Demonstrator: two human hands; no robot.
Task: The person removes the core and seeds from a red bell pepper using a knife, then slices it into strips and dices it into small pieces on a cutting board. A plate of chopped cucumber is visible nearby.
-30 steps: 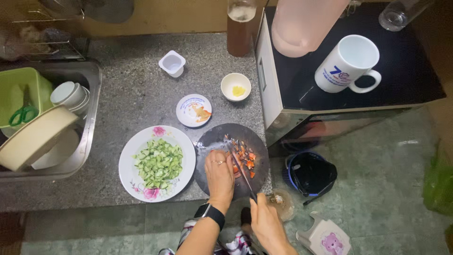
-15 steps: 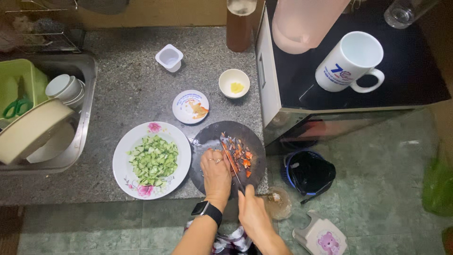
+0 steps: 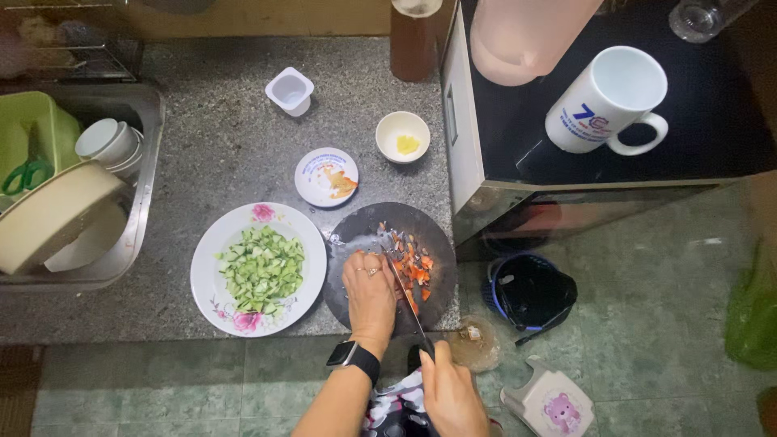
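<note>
A round dark cutting board (image 3: 360, 231) lies on the grey stone counter (image 3: 218, 146). On it sit chopped orange-red pieces (image 3: 417, 271). My left hand (image 3: 369, 295), with rings and a dark wristwatch, presses flat on the board beside those pieces. My right hand (image 3: 450, 396) grips the handle of a knife (image 3: 402, 287), whose blade runs up across the chopped pieces. Left of the board, a white flowered plate (image 3: 212, 271) holds chopped green vegetable (image 3: 261, 269).
A small saucer (image 3: 324, 176), a little white bowl (image 3: 402, 135) and a small white cup (image 3: 290, 89) stand further back. A sink (image 3: 137, 235) with dishes is at left. A dark appliance top (image 3: 712, 129) carries a white mug (image 3: 607, 101). A black bin (image 3: 528, 291) stands on the floor.
The view has shifted slightly. My right hand has drawn back toward me with the knife, and the blade still lies over the chopped pieces. My left hand stays on the board.
</note>
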